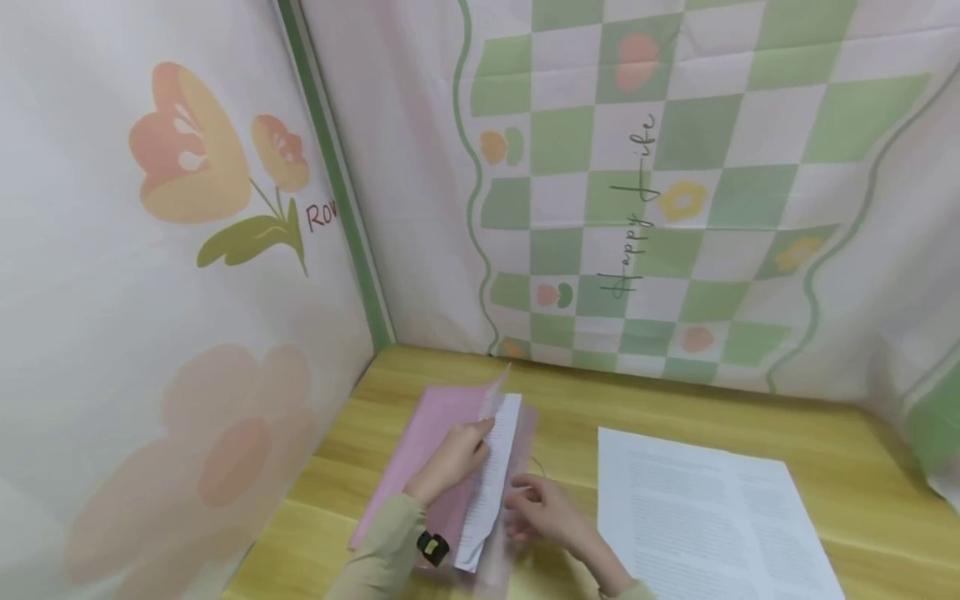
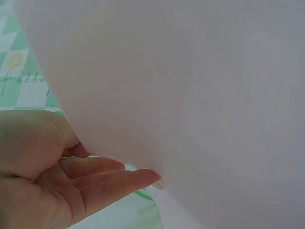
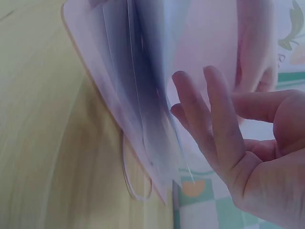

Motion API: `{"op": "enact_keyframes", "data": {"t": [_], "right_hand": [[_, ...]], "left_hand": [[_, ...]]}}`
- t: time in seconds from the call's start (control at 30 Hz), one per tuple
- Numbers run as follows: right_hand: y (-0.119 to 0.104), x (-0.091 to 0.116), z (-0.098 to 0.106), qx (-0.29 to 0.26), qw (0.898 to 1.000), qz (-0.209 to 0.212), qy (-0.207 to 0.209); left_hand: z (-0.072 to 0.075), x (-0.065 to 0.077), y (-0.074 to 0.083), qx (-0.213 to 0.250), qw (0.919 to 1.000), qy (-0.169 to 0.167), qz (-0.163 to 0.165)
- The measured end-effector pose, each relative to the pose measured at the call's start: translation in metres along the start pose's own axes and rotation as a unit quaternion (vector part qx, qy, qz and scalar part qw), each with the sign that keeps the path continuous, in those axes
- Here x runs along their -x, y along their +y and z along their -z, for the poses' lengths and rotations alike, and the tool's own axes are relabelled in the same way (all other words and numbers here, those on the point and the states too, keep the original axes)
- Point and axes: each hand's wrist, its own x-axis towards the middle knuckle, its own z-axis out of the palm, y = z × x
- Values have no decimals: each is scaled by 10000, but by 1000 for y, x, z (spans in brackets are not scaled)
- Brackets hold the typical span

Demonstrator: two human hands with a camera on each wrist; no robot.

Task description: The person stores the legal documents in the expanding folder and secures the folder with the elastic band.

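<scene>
A pink translucent folder [image 1: 450, 408] stands partly spread on the wooden table, with white printed sheets [image 1: 491, 483] between its covers. My left hand [image 1: 453, 457] grips the folder's raised cover at its edge, the index finger reaching over the sheets. Up close in the left wrist view, a pale pinkish surface [image 2: 157, 86] fills most of the picture, and the left hand's fingers [image 2: 105, 188] lie at its edge. To the right of the folder is my right hand [image 1: 543, 510], fingers loosely bent. Its fingertips come right at the page edges [image 3: 167, 107] in the right wrist view.
A larger printed sheet [image 1: 705, 517] lies flat on the table [image 1: 570, 417] to the right. A thin cord loop [image 3: 126, 176] hangs from the folder's edge. Patterned cloth curtains [image 1: 622, 208] close in the back and left sides.
</scene>
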Motion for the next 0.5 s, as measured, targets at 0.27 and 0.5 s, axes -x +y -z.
{"op": "enact_keyframes", "data": {"t": [0.27, 0.5], "right_hand": [[5, 18, 32, 211, 9981, -130, 557], [15, 36, 69, 442, 9922, -328, 1114]], "left_hand": [[-4, -2, -1, -162, 9999, 49, -32], [-6, -2, 3, -267, 9995, 132, -85]]}}
